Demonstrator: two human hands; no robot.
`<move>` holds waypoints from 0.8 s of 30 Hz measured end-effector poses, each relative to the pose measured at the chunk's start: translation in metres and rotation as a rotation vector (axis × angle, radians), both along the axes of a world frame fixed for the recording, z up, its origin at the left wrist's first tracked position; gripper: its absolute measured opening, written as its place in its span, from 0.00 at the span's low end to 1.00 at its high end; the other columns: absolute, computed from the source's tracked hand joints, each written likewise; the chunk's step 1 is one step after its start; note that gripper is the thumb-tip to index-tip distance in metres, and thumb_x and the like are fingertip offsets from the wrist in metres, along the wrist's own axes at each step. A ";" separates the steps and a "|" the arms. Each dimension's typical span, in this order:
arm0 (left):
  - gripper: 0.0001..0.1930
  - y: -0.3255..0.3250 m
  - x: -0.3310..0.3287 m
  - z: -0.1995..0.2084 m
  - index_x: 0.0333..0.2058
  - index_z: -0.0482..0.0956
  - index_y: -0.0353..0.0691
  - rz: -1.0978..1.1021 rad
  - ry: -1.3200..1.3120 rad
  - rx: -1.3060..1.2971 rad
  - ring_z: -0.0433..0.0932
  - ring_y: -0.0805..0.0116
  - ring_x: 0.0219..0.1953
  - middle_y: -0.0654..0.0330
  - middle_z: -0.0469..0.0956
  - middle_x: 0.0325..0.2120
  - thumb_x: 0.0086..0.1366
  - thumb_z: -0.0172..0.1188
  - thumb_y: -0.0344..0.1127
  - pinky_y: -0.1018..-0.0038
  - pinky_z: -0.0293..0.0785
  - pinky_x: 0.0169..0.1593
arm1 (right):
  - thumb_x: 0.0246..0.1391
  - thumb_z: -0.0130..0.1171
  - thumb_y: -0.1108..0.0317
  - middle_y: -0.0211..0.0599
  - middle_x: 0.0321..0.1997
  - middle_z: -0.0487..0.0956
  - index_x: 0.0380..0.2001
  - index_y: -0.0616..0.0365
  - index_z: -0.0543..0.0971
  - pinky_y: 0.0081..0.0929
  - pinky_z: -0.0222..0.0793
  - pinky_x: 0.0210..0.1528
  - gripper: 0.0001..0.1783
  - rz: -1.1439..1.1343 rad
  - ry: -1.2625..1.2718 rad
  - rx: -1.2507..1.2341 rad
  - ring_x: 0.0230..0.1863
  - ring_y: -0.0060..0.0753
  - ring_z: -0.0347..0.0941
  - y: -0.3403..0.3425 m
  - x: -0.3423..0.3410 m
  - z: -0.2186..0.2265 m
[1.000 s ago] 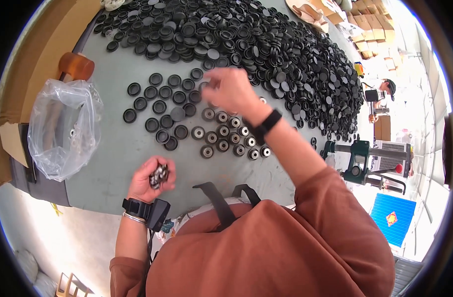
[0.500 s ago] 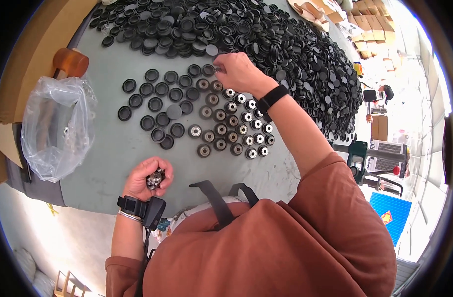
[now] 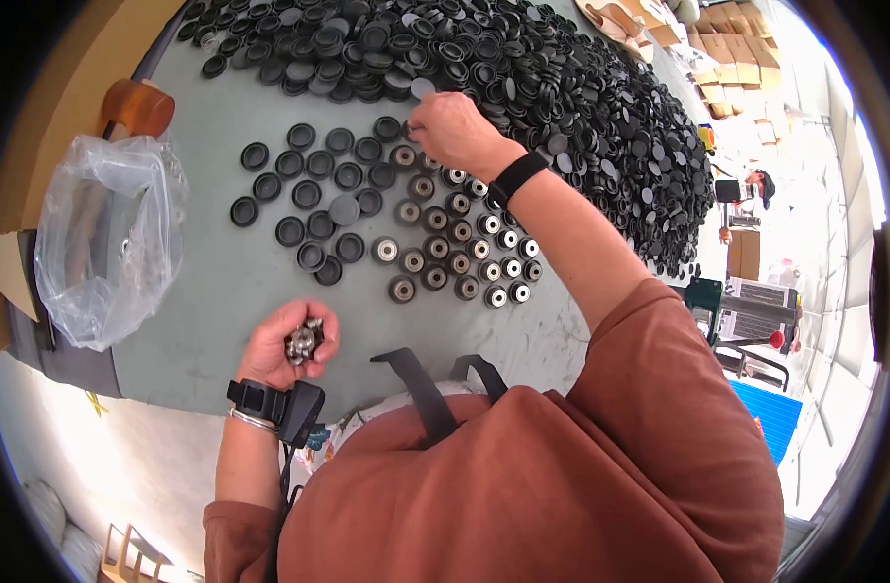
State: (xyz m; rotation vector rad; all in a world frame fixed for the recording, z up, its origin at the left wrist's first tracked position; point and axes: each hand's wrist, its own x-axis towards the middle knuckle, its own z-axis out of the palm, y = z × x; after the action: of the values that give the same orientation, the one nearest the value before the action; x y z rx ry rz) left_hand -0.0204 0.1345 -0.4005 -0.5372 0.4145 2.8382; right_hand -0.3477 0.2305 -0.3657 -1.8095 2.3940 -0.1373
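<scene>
My left hand [image 3: 271, 342] is cupped around several small shiny metal bearings [image 3: 303, 342], above the near part of the table. My right hand [image 3: 459, 128] reaches to the far end of a group of round black caps, fingers pinched down at a cap on the edge of the group. Whether anything is between those fingertips is hidden. Next to this hand, several caps with metal bearings in their centres [image 3: 459, 231] stand in loose rows. To their left lie hollow black caps [image 3: 306, 194], most with their open side up, and one flat grey-topped cap [image 3: 344, 210] is turned over.
A big heap of black caps [image 3: 523, 92] covers the far and right parts of the grey-green table [image 3: 212, 311]. At the left are a clear plastic bag [image 3: 110, 243] and a wooden mallet [image 3: 139, 108]. Cardboard boxes [image 3: 732, 58] and a distant person are at the right.
My right hand has shifted a little left and away, over the cap at the far edge of the group. The left hand stays in place with the bearings.
</scene>
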 end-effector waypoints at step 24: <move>0.20 0.001 -0.006 0.000 0.35 0.71 0.39 -0.009 -0.236 0.037 0.72 0.69 0.21 0.60 0.74 0.23 0.66 0.39 0.51 0.81 0.61 0.15 | 0.37 0.57 0.72 0.39 0.22 0.72 0.21 0.58 0.74 0.34 0.66 0.33 0.04 0.250 -0.573 0.007 0.31 0.41 0.69 0.005 0.182 0.038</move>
State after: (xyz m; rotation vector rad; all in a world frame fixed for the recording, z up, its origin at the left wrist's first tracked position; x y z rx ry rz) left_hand -0.0261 0.1352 -0.4008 -0.8478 0.3191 2.7247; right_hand -0.1656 0.2357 -0.3280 -1.7448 1.7634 -0.5364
